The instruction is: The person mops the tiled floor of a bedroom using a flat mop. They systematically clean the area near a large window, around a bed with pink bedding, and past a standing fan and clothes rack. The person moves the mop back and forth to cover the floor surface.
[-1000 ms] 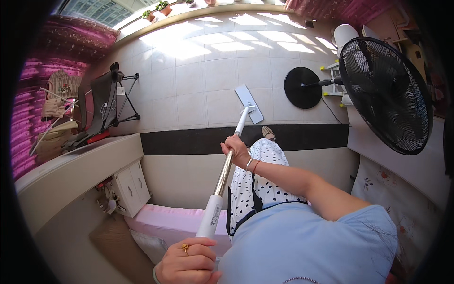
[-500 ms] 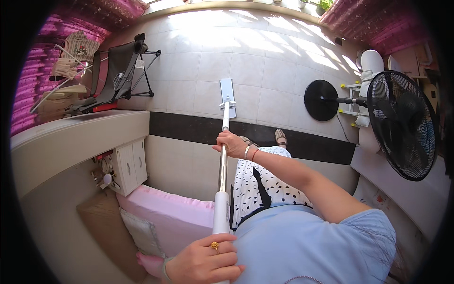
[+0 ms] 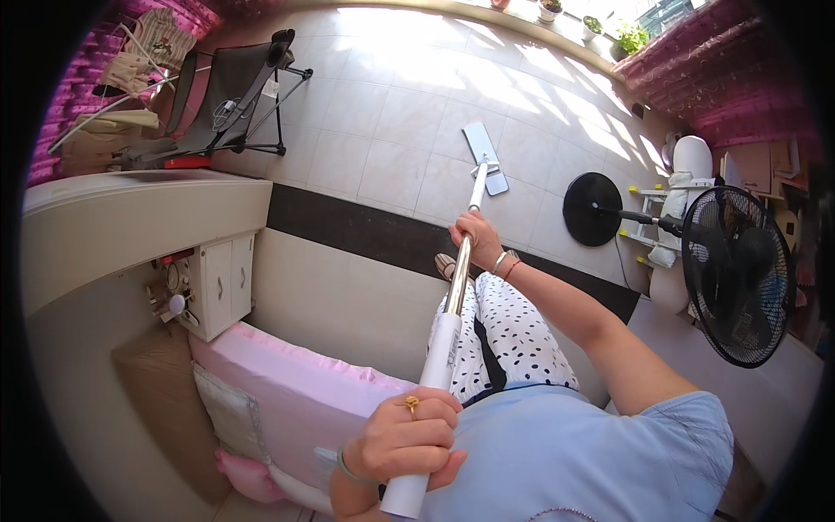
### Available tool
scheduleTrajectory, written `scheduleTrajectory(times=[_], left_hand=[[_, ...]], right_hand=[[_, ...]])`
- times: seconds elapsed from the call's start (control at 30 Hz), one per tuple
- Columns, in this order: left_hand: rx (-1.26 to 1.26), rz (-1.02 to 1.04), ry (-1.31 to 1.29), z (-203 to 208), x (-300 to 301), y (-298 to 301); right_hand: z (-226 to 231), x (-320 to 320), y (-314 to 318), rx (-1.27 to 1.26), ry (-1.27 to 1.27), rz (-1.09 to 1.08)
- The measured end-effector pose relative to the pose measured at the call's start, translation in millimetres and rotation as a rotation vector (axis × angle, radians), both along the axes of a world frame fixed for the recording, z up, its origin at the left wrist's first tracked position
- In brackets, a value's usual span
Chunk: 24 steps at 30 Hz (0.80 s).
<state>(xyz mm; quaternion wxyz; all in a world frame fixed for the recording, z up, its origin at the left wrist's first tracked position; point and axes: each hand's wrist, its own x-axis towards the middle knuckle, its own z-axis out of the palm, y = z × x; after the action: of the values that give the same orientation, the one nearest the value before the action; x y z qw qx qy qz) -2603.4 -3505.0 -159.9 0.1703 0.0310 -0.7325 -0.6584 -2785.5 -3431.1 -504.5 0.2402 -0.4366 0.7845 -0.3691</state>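
A flat mop has a white and shiny metal pole (image 3: 443, 346) that slants away from me toward the tiled floor. Its narrow, pale rectangular head (image 3: 478, 142) lies on the light tiles beyond a dark floor strip. My left hand (image 3: 407, 433), with a gold ring, is wrapped round the thick white upper end of the pole, close to my body. Farther down, my right hand (image 3: 477, 236) grips the metal section just below the white joint. A white bangle and a red string circle the right wrist.
At right stand a black floor fan (image 3: 738, 274) with a round base (image 3: 593, 209) and a small stepladder (image 3: 648, 209). A dark folding chair (image 3: 228, 104) is at far left near a clothes rack. The pink bed (image 3: 296, 370) and white cabinet (image 3: 228, 287) lie at left; potted plants (image 3: 628, 39) line the sill.
The mop head has shifted right and slightly away, and the pole now slants rightward. Both hands stay on the pole. The whole view has turned a little, and my feet have moved.
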Motion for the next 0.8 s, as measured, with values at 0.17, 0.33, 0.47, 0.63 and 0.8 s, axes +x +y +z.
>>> scheduleTrajectory(times=[0.17,0.33,0.47,0.63,0.8], left_hand=[[0.073,0.229,-0.046,-3,47,-11],[0.005,0.509,-0.042,7,84,8],[-0.070,0.771,-0.061,13,106,41],[-0.139,1.162,-0.027,2,122,87],[-0.157,1.509,-0.044,-19,112,139]], right_hand=[[-10,32,-36,-0.052,-0.020,0.102],[-10,80,-69,-0.052,-0.055,0.385],[8,112,-79,0.046,-0.100,0.671],[20,145,-88,0.055,0.159,0.831],[-1,154,-54,-0.049,-0.135,0.729]])
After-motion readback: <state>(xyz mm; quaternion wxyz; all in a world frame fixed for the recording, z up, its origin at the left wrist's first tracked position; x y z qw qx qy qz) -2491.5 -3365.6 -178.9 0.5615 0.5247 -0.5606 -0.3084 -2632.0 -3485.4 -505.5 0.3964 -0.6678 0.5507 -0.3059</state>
